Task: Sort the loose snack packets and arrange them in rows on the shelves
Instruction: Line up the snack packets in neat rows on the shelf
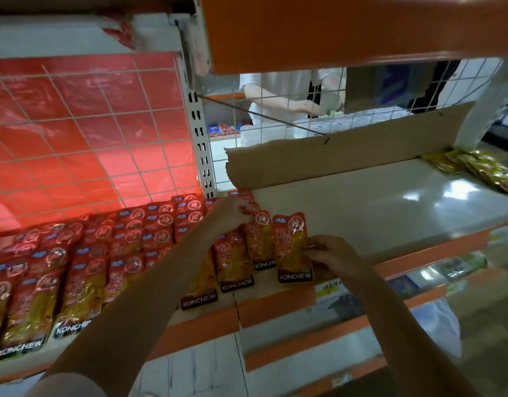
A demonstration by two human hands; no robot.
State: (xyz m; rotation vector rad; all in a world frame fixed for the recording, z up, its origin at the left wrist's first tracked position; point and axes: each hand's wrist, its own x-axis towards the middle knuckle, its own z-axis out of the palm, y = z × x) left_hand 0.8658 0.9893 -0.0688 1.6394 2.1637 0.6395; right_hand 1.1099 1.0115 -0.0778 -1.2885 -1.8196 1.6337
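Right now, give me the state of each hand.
Left hand: fingers curled, pinching the top of a red snack packet in the row.
Right hand: gripping the rightmost packet by its edge.

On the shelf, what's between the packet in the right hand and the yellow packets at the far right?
Head view: only bare shelf between the red packet and the yellow packets.

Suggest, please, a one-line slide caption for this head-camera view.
Left hand and right hand set red snack packets in rows on a shelf.
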